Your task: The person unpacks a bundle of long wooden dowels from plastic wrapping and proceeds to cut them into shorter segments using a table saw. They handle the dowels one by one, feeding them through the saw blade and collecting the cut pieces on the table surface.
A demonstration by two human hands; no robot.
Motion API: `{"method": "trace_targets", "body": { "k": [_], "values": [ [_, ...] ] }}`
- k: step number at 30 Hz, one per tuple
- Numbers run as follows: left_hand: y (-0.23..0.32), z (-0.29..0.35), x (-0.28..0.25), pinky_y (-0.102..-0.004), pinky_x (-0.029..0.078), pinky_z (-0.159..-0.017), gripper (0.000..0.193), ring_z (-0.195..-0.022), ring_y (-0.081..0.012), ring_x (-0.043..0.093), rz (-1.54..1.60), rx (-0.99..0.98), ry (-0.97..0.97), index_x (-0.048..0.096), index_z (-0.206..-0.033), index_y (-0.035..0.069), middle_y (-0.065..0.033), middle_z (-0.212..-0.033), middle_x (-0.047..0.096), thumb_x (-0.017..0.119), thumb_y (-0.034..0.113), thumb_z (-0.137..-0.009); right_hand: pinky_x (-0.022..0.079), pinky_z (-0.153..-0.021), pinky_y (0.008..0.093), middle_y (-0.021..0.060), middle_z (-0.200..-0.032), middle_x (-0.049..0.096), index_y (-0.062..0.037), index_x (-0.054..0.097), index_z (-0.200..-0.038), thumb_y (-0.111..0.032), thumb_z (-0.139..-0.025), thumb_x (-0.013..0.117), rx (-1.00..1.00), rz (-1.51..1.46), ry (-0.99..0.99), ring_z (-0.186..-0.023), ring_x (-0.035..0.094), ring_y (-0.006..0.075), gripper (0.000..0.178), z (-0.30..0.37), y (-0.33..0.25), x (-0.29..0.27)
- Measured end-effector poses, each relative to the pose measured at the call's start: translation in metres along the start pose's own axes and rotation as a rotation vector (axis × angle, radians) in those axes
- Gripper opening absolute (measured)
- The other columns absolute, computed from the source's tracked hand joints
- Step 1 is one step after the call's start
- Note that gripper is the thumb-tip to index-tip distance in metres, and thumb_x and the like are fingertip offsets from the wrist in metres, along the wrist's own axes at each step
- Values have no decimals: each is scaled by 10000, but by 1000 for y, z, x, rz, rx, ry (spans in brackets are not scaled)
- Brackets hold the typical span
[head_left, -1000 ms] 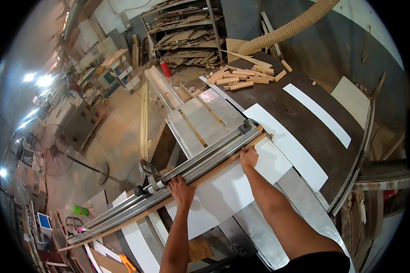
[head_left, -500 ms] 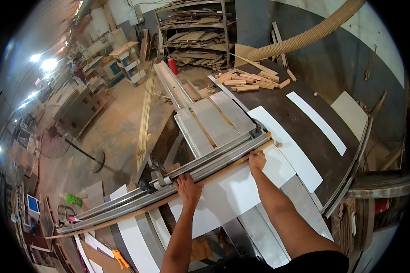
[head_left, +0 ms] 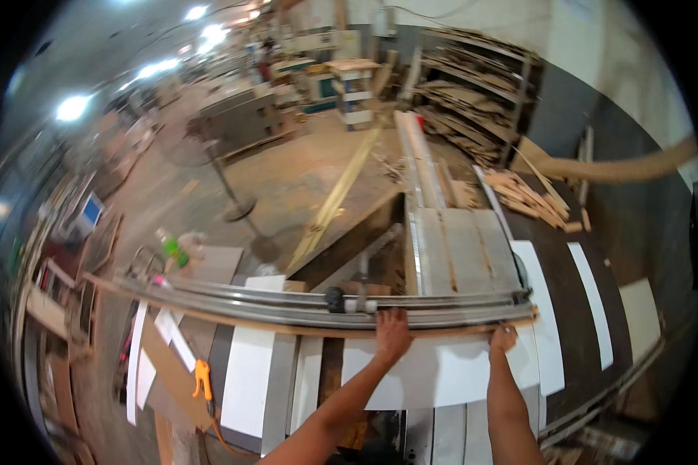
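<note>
A long, thin wooden strip (head_left: pixel 454 332) lies along the near side of a metal fence (head_left: pixel 473 316) on a sliding table saw. My left hand (head_left: pixel 394 336) grips the strip near its middle, its fingers reaching over onto the fence beside a dark knob (head_left: pixel 334 299). Closed at the strip's right end is my right hand (head_left: pixel 503 338), with fingers curled and partly hidden. Under both hands lies a white panel (head_left: pixel 419 380) on the saw's surface. Beyond the fence is the grey metal sliding table (head_left: pixel 469 252).
Right of the saw, a dark tabletop (head_left: pixel 554 310) bears white strips (head_left: pixel 592 302) and a pile of wood pieces (head_left: pixel 523 198). An orange air blow gun (head_left: pixel 202 378) lies at left near a white board (head_left: pixel 248 380). A floor fan (head_left: pixel 223 174) and loaded shelves (head_left: pixel 473 89) stand farther back.
The view has swung left, so the saw and fence appear farther right and more level. Both hands remain at about the same places on the wooden strip.
</note>
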State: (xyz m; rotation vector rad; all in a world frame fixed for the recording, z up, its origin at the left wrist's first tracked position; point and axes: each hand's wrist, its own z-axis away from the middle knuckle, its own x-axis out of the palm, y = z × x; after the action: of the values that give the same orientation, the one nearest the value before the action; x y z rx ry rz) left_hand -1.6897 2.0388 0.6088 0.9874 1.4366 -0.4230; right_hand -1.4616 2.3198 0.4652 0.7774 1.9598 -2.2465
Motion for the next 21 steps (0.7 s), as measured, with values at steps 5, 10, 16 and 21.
{"method": "trace_targets", "body": {
  "k": [5, 10, 16, 21],
  "values": [
    [-14, 9, -3, -499, 344, -1082, 644, -1165, -349, 504, 43, 0, 93, 540, -1210, 0, -169, -1194, 537, 816, 240, -680, 474, -349, 394, 190, -882, 658, -81, 669, -984, -169, -871, 650, 49, 15, -87, -477, 591, 278, 145, 38, -40, -14],
    [-20, 21, -7, -501, 308, -1111, 764, -1241, -357, 447, 139, 92, 74, 483, -1312, 9, -175, -1248, 486, 827, 266, -680, 488, -377, 410, 191, -869, 686, -86, 663, -1062, -196, -860, 659, 52, 133, -106, -529, 624, 289, 230, 36, -43, -31],
    [-36, 106, -20, -519, 319, -1123, 682, -1368, -391, 380, 450, 69, 131, 472, -1364, 32, -209, -1473, 399, 770, 285, -805, 505, -400, 408, 200, -870, 689, -16, 593, -1196, -211, -815, 646, -48, 146, 5, -570, 653, 301, 432, 42, 5, -69],
    [-94, 232, -65, -459, 388, -1081, 549, -1276, -388, 484, 580, -320, 406, 564, -1275, 49, -195, -1329, 546, 772, 260, -812, 513, -465, 365, 211, -915, 682, 68, 523, -1214, -196, -844, 626, 64, -81, -286, -649, 666, 250, 466, 127, 27, -132]
  ]
}}
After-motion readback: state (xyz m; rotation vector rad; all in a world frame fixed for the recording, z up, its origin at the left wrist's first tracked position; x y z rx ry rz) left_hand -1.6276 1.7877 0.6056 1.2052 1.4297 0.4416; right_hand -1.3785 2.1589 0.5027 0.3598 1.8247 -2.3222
